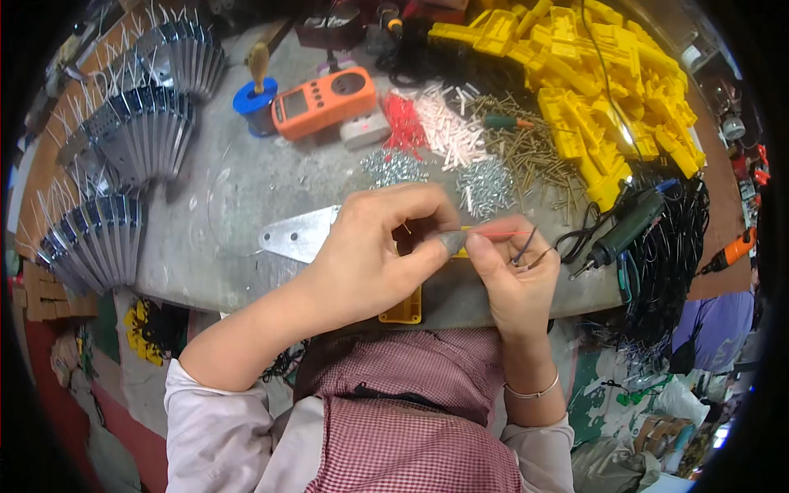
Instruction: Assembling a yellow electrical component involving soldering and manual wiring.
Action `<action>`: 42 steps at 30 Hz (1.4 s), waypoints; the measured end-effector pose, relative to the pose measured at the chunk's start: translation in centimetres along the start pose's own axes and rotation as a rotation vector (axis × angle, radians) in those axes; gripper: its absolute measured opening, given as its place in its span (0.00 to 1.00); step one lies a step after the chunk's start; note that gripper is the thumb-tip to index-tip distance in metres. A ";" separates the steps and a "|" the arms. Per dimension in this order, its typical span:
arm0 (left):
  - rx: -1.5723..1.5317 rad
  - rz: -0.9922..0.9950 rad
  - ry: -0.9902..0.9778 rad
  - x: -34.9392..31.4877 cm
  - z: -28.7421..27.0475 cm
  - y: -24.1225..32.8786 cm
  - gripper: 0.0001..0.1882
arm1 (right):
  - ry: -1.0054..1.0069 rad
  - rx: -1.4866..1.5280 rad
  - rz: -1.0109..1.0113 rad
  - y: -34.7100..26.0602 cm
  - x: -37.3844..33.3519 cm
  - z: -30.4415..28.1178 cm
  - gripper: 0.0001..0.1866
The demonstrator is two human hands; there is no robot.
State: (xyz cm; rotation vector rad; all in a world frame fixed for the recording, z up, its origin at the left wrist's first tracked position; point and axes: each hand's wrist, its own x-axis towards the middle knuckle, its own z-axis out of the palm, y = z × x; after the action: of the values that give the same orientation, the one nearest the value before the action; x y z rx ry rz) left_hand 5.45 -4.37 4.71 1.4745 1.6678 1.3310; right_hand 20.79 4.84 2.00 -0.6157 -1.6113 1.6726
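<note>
Both my hands meet over the near part of the table. My right hand (519, 275) is closed, with a thin red wire or sleeve (505, 234) between thumb and forefinger; dark thin wires pass by its fingers. My left hand (393, 238) pinches close to the right fingertips; its thumb wears a grey cover (453, 241), and what it holds is hidden. Behind the fingertips a bit of a yellow plastic part (462, 253) shows. Under the left hand lies a yellow housing (403, 311), mostly covered. A metal plate with holes (283, 236) reaches out left of that hand.
Yellow housings (575, 74) heap up at the far right, beside brass screws (534, 152), small silver screws (485, 185), white sleeves (448, 123) and red sleeves (403, 123). An orange meter (325, 101) stands behind. Right: an electric screwdriver (629, 228) and black cables (670, 255). Left: fanned metal plates (94, 242).
</note>
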 end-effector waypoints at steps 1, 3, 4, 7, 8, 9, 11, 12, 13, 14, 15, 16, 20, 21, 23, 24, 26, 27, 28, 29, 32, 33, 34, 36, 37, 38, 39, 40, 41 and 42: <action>-0.130 -0.020 -0.016 -0.4 0.1 -0.3 0.06 | -0.010 0.027 -0.008 -0.1 -0.1 0.1 0.03; -0.294 -0.089 0.021 -1.3 0.1 -0.6 0.06 | 0.010 0.089 0.009 -0.5 -0.2 0.5 0.02; -0.450 -0.146 0.056 -1.8 -0.1 -0.8 0.07 | 0.010 0.088 0.015 -0.5 -0.3 0.4 0.02; -0.380 -0.181 0.044 -3.3 -1.1 -1.2 0.10 | -0.025 -0.020 0.042 -0.4 -0.6 -0.5 0.02; -0.279 -0.176 0.062 -3.5 -1.3 -1.2 0.12 | -0.039 -0.120 0.020 -0.3 -0.7 -0.6 0.03; -0.281 -0.182 0.063 -3.6 -1.2 -1.1 0.12 | -0.059 -0.217 0.000 -0.2 -0.9 -0.5 0.03; 0.021 0.036 0.172 -3.5 -0.9 -1.0 0.14 | -0.140 -0.378 -0.019 -0.9 -0.9 0.2 0.03; 0.020 0.031 0.172 -3.6 -1.1 -1.1 0.14 | -0.221 -0.540 -0.045 -1.4 -0.8 0.5 0.03; 0.092 0.059 0.102 -3.7 -1.5 -1.2 0.13 | -0.278 -0.570 -0.074 -1.7 -0.7 0.7 0.02; 0.164 0.087 0.031 -3.7 -1.7 -1.2 0.12 | -0.279 -0.567 -0.070 -1.8 -0.6 0.9 0.02; 0.177 0.062 0.136 -3.5 -1.7 -0.9 0.09 | -0.236 -0.600 -0.130 -1.8 -0.4 1.2 0.03; 0.218 0.045 0.168 -3.4 -2.3 -0.8 0.11 | -0.190 -0.633 -0.189 -1.8 -0.2 1.2 0.04; 0.231 0.001 0.171 -3.8 -3.4 -1.5 0.11 | -0.471 -1.108 -0.371 0.5 -0.1 2.7 0.06; 0.224 -0.036 0.148 -3.7 -3.3 -1.2 0.12 | -0.492 -1.232 -0.338 0.7 0.2 3.0 0.08; 0.201 -0.025 0.153 -3.6 -3.1 -1.3 0.11 | -0.429 -1.189 -0.346 0.4 0.1 2.4 0.07; 0.180 -0.022 0.166 -3.8 -2.9 -1.5 0.11 | -0.377 -1.141 -0.355 0.3 0.1 1.9 0.07; 0.232 -0.024 0.130 -3.9 -2.6 -2.0 0.11 | -0.395 -1.087 -0.318 -0.4 -0.5 0.7 0.06; 0.280 -0.016 0.082 -3.9 -2.3 -2.2 0.10 | -0.370 -1.019 -0.284 -0.6 -0.9 0.4 0.06; 0.295 0.015 0.088 -3.9 -1.7 -2.5 0.08 | -0.345 -0.951 -0.250 -0.7 -1.2 0.3 0.06; 0.358 0.015 0.097 -3.9 -1.4 -2.2 0.08 | -0.353 -0.896 -0.230 -0.8 -1.4 0.5 0.09; 0.482 0.027 0.074 -3.5 -0.6 -1.9 0.08 | -0.314 -0.849 -0.277 -0.8 -1.5 1.0 0.09; 0.554 0.028 0.048 -3.4 -0.5 -1.8 0.08 | -0.299 -0.835 -0.362 -0.4 -1.3 1.0 0.10; 0.555 0.030 0.053 -3.3 -0.4 -1.7 0.08 | -0.301 -0.836 -0.367 -0.4 -1.2 1.0 0.10; 0.453 0.022 0.036 -3.1 -0.3 -1.5 0.08 | -0.239 -0.913 -0.456 -0.4 -1.1 1.1 0.11; 0.457 0.025 0.038 -3.0 -0.4 -1.5 0.08 | -0.238 -0.911 -0.462 -0.3 -1.0 1.0 0.11; 0.396 -0.023 0.019 -3.0 -0.5 -1.4 0.08 | -0.228 -0.911 -0.477 -0.1 -0.9 1.0 0.12; 0.333 -0.072 0.000 -3.0 -0.6 -1.3 0.08 | -0.220 -0.913 -0.489 0.0 -1.0 0.9 0.12; 0.335 -0.070 -0.001 -3.0 -0.5 -1.3 0.08 | -0.217 -0.912 -0.490 -0.1 -0.9 0.8 0.12; 0.296 -0.080 0.003 -3.1 -0.5 -1.3 0.08 | -0.229 -0.879 -0.470 -0.2 -0.9 0.8 0.12; 0.258 -0.088 0.005 -3.1 -0.4 -1.3 0.08 | -0.238 -0.846 -0.450 -0.2 -0.9 0.7 0.12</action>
State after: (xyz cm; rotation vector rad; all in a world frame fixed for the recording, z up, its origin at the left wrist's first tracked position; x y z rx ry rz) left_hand 5.36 -7.31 3.08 1.5185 1.9426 1.1062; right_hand 20.84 3.70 2.14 -0.3944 -2.4209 0.7123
